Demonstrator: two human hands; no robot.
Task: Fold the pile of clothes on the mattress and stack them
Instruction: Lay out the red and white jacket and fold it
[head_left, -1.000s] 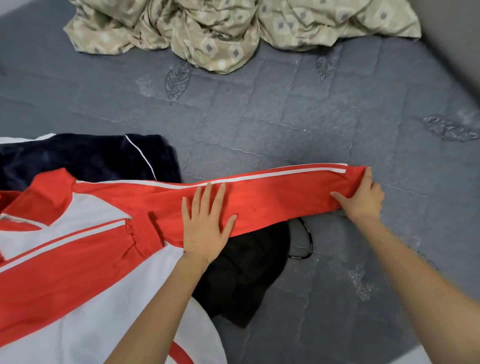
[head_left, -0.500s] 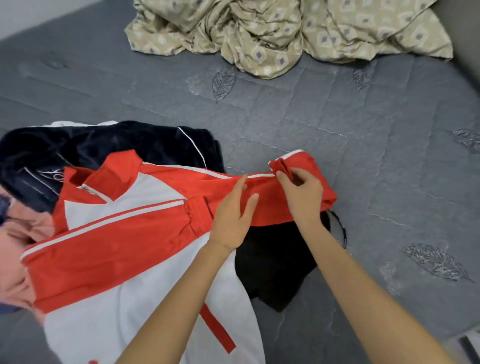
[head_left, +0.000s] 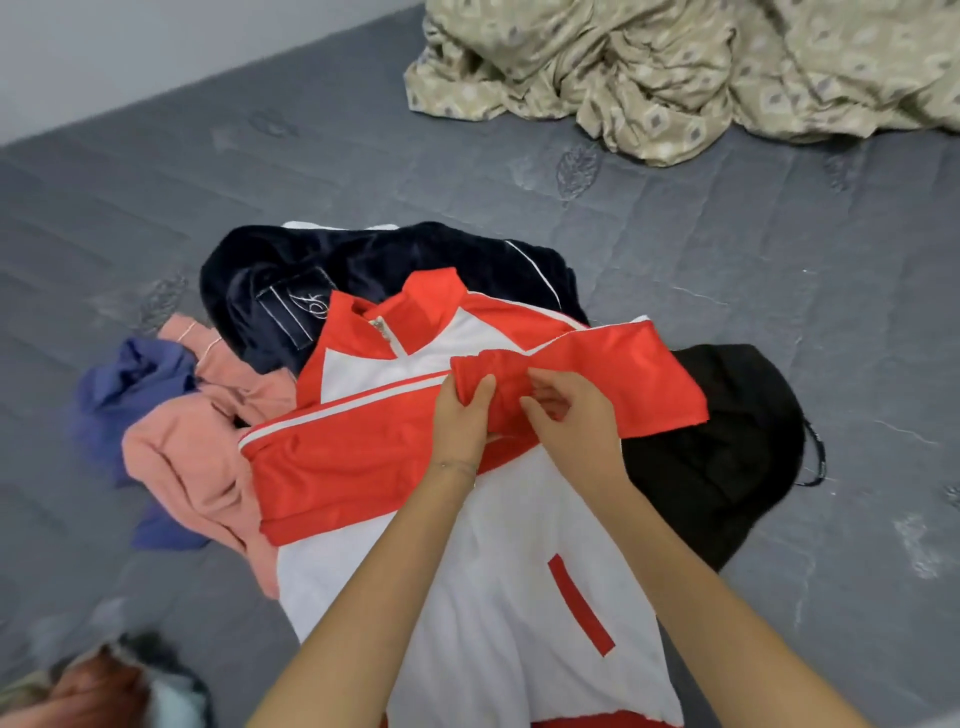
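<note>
The left hand (head_left: 460, 415) pinches the red sleeve (head_left: 597, 374). The right hand (head_left: 571, 415), just beside it, grips the same sleeve, laying it flat on the jacket (head_left: 488, 582).

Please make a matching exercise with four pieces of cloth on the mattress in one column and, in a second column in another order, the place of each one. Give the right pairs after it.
Things:
1. red and white jacket
2. navy garment
3. black garment
4. beige patterned sheet

Places:
A. crumpled at the far edge of the mattress
B. under both hands, on top of the pile
C. behind the jacket's collar
D. to the right, partly under the folded red sleeve

Pairs: 1-B, 2-C, 3-D, 4-A
</note>
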